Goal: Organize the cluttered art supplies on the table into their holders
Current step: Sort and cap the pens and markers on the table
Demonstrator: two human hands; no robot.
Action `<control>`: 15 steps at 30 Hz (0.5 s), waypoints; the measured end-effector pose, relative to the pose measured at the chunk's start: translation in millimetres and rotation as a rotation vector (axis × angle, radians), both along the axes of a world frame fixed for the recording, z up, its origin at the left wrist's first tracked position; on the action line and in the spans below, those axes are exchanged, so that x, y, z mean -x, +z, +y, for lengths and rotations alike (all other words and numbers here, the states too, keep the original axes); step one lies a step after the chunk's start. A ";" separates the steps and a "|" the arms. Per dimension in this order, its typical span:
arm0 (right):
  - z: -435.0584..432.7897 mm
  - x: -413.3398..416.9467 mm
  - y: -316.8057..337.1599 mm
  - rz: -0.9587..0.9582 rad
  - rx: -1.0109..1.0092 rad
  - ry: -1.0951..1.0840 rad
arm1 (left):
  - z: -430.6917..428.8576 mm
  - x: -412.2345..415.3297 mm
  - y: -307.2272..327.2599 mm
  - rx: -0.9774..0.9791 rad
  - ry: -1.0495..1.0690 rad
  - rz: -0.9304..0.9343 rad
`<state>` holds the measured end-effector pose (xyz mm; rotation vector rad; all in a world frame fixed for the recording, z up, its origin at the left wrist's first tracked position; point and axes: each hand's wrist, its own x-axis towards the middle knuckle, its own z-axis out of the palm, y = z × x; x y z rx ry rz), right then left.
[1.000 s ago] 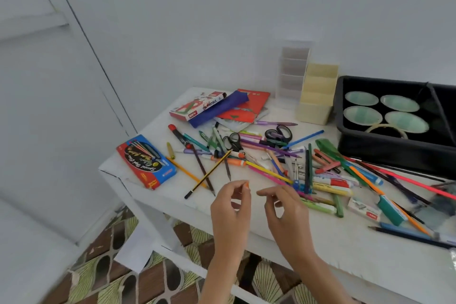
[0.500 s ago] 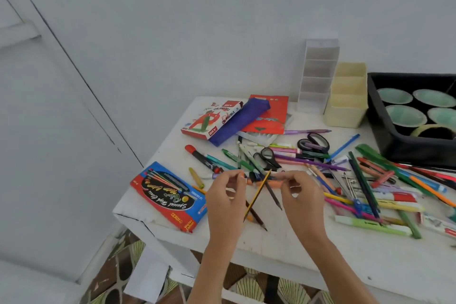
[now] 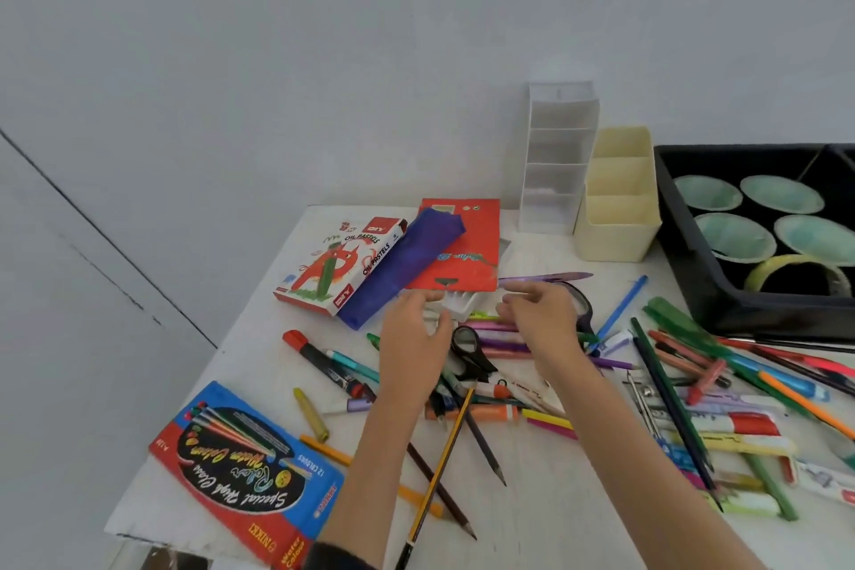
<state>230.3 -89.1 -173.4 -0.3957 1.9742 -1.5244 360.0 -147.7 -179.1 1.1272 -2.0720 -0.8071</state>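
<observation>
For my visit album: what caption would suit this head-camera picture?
Both hands, left hand and right hand, reach over scattered pens toward a red packet; empty cream holder waits behind.

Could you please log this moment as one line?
left hand: open | right hand: open | reaching toward red packet | holders: empty

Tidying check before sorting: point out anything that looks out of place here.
The white holder and cream holder stand empty while pens and pencils lie scattered and crossed over the table. A roll of tape sits in the black tray.
</observation>
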 end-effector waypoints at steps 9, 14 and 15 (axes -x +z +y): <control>-33.6 11.2 6.4 -0.305 0.098 0.028 | -30.6 29.1 -15.7 0.301 -0.130 -0.355; -34.2 22.0 10.9 -0.309 0.154 -0.010 | -31.3 32.9 -8.7 0.193 -0.139 -0.120; -34.2 23.7 10.5 -0.303 0.153 -0.040 | -30.4 33.1 -4.2 0.156 -0.123 -0.054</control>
